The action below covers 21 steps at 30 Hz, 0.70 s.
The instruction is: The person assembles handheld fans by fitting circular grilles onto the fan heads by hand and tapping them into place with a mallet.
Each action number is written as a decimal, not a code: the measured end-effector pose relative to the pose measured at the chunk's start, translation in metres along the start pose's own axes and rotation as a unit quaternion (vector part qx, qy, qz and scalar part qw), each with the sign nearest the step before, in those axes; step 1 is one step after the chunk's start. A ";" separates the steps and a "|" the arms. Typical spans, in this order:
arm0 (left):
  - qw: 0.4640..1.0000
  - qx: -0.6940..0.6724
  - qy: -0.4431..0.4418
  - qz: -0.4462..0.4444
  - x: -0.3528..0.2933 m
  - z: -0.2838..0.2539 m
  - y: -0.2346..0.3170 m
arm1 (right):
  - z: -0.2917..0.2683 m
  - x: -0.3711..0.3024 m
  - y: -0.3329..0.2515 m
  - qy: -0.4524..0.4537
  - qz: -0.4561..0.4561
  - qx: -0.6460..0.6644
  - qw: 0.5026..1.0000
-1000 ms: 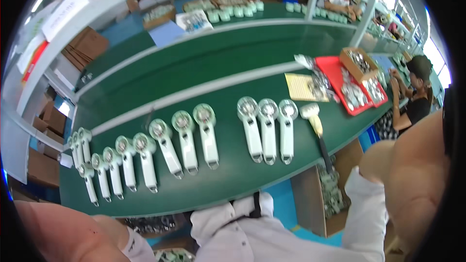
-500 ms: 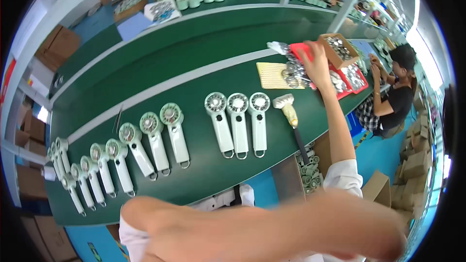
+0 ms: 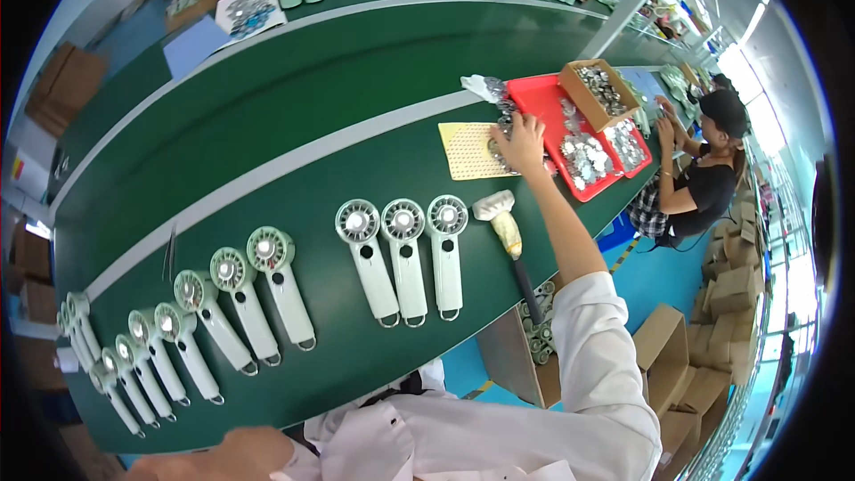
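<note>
Toward the right end of the worktop (image 3: 374, 169), the right hand (image 3: 524, 144) lay spread over parts beside a pad (image 3: 463, 153), light touch seeming best; the left hand's state couldn't be told.

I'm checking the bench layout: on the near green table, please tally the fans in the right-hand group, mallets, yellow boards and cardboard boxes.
Fans in right-hand group: 3
Mallet: 1
Yellow board: 1
Cardboard box: 1
Total: 6
</note>
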<state>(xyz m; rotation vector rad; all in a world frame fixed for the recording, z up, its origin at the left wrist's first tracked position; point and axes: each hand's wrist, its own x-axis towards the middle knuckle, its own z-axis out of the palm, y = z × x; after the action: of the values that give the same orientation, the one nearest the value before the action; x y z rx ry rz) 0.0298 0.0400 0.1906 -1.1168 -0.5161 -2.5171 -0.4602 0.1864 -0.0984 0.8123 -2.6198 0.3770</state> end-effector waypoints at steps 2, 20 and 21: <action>0.998 -0.006 -0.056 0.009 -0.010 -0.016 -0.004 | -0.003 -0.008 0.004 0.015 -0.015 0.018 1.000; 0.367 0.813 0.412 -0.184 -0.167 -0.104 -0.041 | -0.073 -0.042 -0.091 -0.158 -0.096 0.271 0.945; 0.367 0.811 0.416 -0.185 -0.168 -0.104 -0.042 | -0.073 -0.042 -0.087 -0.161 -0.098 0.269 0.944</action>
<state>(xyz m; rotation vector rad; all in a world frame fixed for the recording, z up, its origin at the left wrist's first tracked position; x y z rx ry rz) 0.0520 0.0554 -0.0100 1.0532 -2.0975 -0.9914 -0.3573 0.1631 -0.0380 1.4010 -2.7194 1.0063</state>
